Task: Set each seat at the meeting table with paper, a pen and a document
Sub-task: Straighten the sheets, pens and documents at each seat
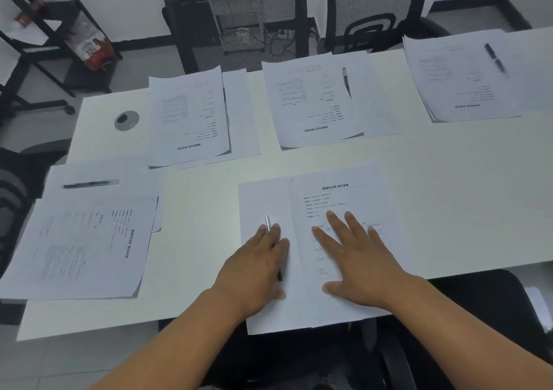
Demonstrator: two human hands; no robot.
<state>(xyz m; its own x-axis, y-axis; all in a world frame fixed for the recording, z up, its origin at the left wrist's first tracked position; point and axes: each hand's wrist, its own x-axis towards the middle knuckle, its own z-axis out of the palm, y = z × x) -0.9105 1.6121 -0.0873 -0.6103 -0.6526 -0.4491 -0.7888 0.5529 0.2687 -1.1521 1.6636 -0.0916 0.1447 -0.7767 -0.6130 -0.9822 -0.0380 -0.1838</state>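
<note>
We are resting our left hand [254, 265] over a pen [273, 246] at the near edge of the white table [449, 204], fingers lying fairly straight along its barrel, the silver tip poking out beyond the fingertips and the dark end showing under the palm. Whether the fingers are actually gripping the pen we cannot tell; they look laid flat on it. The pen is lying on a blank sheet of paper [263, 201], which is sitting just left of, and partly under, a printed document [344, 198]. We are pressing our right hand [356, 261] flat on that document, fingers spread wide and thumb out to the side. Both sheets are overhanging the near edge slightly.

Along the far edge three more sets are lying: a far-left document [188, 117] on blank paper, a middle document [311, 99] with a far pen [346, 80] on its right side, and a right document [460, 78] carrying a dark pen [495, 58]. At the left end a side document [80, 246] is lying turned sideways, with a black pen [89, 183] on the blank sheet just beyond it. A round metal cable grommet [126, 120] is sitting near the far-left corner. Two mesh-backed chairs [239, 21] are standing beyond the far edge.
</note>
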